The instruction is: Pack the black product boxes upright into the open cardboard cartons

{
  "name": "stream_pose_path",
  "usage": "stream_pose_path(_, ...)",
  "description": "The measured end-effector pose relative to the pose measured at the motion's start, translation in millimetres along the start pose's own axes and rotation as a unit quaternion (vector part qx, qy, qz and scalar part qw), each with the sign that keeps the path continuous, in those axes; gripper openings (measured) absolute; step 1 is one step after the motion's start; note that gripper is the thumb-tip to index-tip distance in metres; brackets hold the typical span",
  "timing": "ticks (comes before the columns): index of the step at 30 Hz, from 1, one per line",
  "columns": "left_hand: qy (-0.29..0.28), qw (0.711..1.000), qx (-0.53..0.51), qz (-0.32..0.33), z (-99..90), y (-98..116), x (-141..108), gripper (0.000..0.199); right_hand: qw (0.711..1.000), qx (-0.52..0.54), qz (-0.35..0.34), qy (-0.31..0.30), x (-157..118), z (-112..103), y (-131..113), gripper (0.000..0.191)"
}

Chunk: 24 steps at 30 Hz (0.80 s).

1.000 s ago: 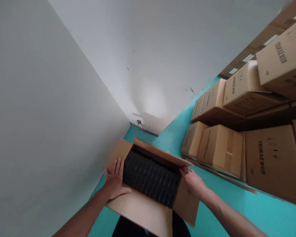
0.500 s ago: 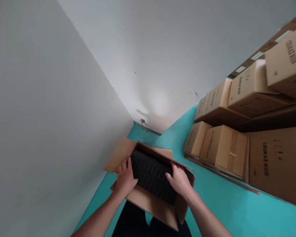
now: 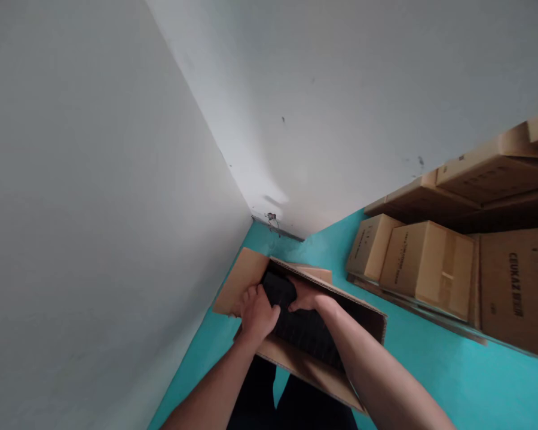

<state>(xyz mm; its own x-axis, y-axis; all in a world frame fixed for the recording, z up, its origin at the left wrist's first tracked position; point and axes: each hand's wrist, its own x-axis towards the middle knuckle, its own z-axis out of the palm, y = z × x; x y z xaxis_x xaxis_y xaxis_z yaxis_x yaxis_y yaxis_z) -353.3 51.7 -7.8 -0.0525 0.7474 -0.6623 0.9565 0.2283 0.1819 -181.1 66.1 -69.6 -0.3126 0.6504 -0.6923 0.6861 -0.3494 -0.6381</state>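
An opened cardboard box (image 3: 316, 373) rests in front of my legs, its flaps folded outward. Inside it, rows of dark ribbed pieces (image 3: 302, 331) lie packed side by side. At the box's left end, a black block (image 3: 278, 289) sits between my two hands. My left hand (image 3: 257, 313) has its fingers curled at the left wall and its thumb against the block's near side. Reaching across the box, my right hand (image 3: 307, 295) grips the block's right side, thumb toward me, with its other fingers partly hidden behind it.
Stacked cardboard cartons (image 3: 443, 269) stand on a pallet (image 3: 412, 307) to the right. A white wall (image 3: 116, 179) rises close on the left and meets another wall (image 3: 332, 149) at the corner. Loose wires (image 3: 272, 220) stick out low there. The floor (image 3: 430, 370) is turquoise.
My right hand has moved from the box's right end leftward and deeper, onto the black block beside my left hand. The view has shifted, so the box appears farther right.
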Motion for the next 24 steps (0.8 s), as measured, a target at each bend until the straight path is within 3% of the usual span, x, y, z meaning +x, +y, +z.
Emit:
stream_pose_path(4,-0.017,0.999,-0.022,0.018,-10.3,1.9,8.0,0.051,1.000,-0.003,-0.003,0.007,4.1,-0.1,2.0,0.107)
stream_pose_path(12,-0.013,0.997,-0.061,-0.039,-16.2,9.3,20.0,0.044,1.000,-0.019,0.016,0.001,0.9,0.8,8.9,0.115)
stream_pose_path(21,0.006,0.983,-0.171,-0.057,1.3,2.8,9.0,0.043,0.999,0.007,0.038,0.019,-22.1,5.8,-3.0,0.088)
stream_pose_path(24,0.014,0.977,-0.207,-0.053,-1.6,1.5,1.1,0.039,0.998,0.028,0.041,0.033,-38.4,2.0,-5.9,0.081)
